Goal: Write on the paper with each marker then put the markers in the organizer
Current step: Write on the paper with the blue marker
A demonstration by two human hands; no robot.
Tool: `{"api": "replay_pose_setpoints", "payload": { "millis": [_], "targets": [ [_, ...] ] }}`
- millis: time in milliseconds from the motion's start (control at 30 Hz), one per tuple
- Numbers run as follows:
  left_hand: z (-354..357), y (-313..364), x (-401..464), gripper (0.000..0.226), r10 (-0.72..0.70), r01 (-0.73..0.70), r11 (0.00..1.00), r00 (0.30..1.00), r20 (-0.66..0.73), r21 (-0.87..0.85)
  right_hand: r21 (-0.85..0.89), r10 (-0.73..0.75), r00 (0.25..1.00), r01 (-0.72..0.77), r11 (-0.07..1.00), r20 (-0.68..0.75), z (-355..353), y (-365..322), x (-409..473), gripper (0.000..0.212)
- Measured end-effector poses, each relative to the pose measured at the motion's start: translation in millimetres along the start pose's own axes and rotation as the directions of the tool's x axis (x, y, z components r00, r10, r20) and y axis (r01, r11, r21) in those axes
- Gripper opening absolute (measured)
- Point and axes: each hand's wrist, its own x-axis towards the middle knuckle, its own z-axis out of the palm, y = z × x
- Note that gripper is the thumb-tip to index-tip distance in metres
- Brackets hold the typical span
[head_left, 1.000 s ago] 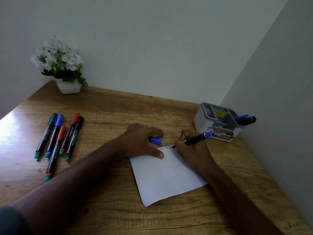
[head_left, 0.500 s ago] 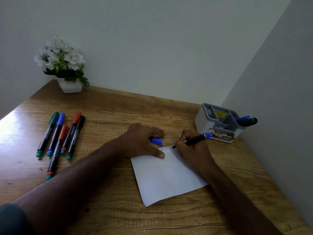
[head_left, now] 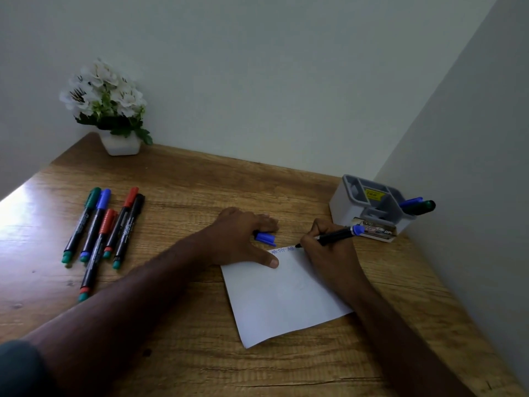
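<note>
A white paper [head_left: 280,299] lies on the wooden desk [head_left: 186,184], with blue letters along its top edge. My right hand [head_left: 329,253] grips an uncapped blue marker [head_left: 337,235], whose tip touches the paper at the end of the writing. My left hand [head_left: 240,236] presses its thumb on the paper's top left corner and holds the blue cap [head_left: 265,238] under its curled fingers. Several capped markers [head_left: 103,227] lie in a row at the left. The grey-white organizer [head_left: 343,203] stands at the right and holds a blue marker [head_left: 410,202] and a green marker [head_left: 422,207].
A white pot of white flowers [head_left: 108,110] stands in the back left corner. Walls close the desk at the back and right, right behind the organizer. A small printed pack [head_left: 378,232] lies against the organizer's front.
The right hand has moved the marker tip a little to the right along the paper's top edge, adding letters. The left hand has stayed in place.
</note>
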Motion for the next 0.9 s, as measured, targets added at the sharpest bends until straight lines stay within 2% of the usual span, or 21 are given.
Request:
{"api": "replay_pose_setpoints", "payload": {
  "millis": [367, 900],
  "targets": [
    [0.7, -0.1, 0.1, 0.082, 0.005, -0.005, 1.0, 1.0, 0.0, 0.016, -0.022, 0.01, 1.0, -0.01, 1.0, 0.005, -0.5, 1.1, -0.3, 0.034],
    [0.6, -0.3, 0.4, 0.083, -0.003, 0.003, 1.0, 1.0, 0.014, 0.011, -0.062, 0.029, 1.0, -0.029, 0.998, -0.002, 1.3, 0.9, 1.9, 0.024]
  ]
}}
